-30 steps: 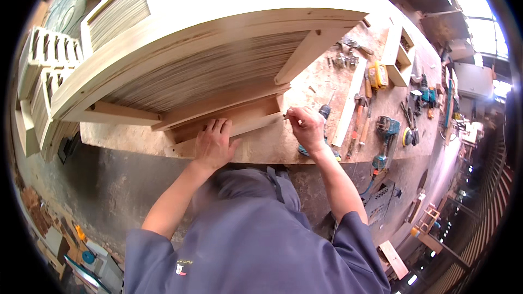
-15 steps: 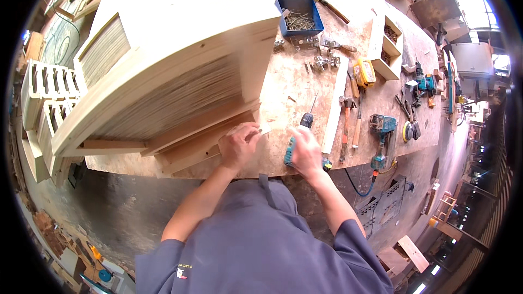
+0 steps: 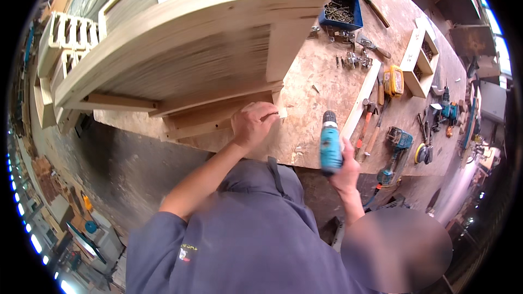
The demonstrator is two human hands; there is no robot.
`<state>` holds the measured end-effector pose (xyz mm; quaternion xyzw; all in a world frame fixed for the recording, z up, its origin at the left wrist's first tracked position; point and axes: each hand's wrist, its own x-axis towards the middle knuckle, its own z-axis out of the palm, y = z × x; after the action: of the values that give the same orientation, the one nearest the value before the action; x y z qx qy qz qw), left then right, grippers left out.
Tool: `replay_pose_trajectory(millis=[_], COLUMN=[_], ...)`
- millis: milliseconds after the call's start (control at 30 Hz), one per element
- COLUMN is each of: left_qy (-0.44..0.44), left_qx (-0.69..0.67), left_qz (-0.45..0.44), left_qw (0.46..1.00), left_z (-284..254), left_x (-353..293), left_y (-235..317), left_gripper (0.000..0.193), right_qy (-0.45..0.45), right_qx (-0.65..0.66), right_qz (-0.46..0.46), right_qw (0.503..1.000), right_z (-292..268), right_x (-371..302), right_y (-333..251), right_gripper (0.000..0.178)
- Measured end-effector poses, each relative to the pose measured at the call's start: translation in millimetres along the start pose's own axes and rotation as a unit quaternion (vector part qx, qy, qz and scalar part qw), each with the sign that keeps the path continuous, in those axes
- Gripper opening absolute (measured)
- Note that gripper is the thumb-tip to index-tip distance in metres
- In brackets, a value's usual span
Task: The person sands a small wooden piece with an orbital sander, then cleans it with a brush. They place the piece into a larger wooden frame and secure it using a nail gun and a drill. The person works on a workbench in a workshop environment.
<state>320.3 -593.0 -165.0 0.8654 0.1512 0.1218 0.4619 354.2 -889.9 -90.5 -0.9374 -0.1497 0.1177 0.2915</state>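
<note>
A teal cordless drill [image 3: 330, 149] is in my right hand [image 3: 347, 170], which is wrapped round it above the bench's front edge. Its black chuck points away from me. At the lower right corner of a pale wooden cabinet frame [image 3: 267, 8], my left hand [image 3: 253, 125] has its fingers pinched together. Whatever they hold is too small or hidden to name. Just past the fingertips shows a small pale piece [image 3: 282, 112] by the frame's leg. The frame has a darker grained panel [image 3: 201, 49] and stands on the bench to the left.
On the worn wooden bench [image 3: 305, 98] lie metal hinges [image 3: 357, 60], a blue box of screws [image 3: 357, 13] and a long wooden strip [image 3: 362, 98]. Farther right are a hammer [image 3: 366, 122], a yellow container [image 3: 393, 80], a divided wooden box [image 3: 414, 49] and another teal power tool [image 3: 399, 139].
My right hand has lifted the drill and moved it right, turning it upward. My left hand stays pinched by the frame's corner. The whole view has tilted and shifted.
</note>
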Motion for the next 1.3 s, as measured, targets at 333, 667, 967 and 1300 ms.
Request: replay_pose_trajectory(millis=[333, 667, 967, 1300], left_qy=[0.026, 0.050, 0.064, -0.006], left_qx=[-0.031, -0.050, -0.030, 0.010], left_qz=[-0.005, 0.005, 0.018, 0.028], left_qw=[0.999, 0.998, 0.997, 1.000], left_z=[2, 1, 3, -7], left_x=[-1, -4, -3, -5], left_y=[0, -9, -12, -17], left_gripper=[0.007, 0.006, 0.003, 0.016], right_qy=[-0.228, -0.269, -0.289, -0.497], right_qx=[0.109, -0.011, -0.053, -0.103], right_qz=[0.090, 0.111, 0.086, -0.027], right_qw=[0.963, 0.957, 0.952, 0.861], right_z=[-142, -106, -99, -73], right_x=[41, 100, 129, 184], right_y=[-118, -188, -204, -253], right_gripper=[0.032, 0.030, 0.035, 0.082])
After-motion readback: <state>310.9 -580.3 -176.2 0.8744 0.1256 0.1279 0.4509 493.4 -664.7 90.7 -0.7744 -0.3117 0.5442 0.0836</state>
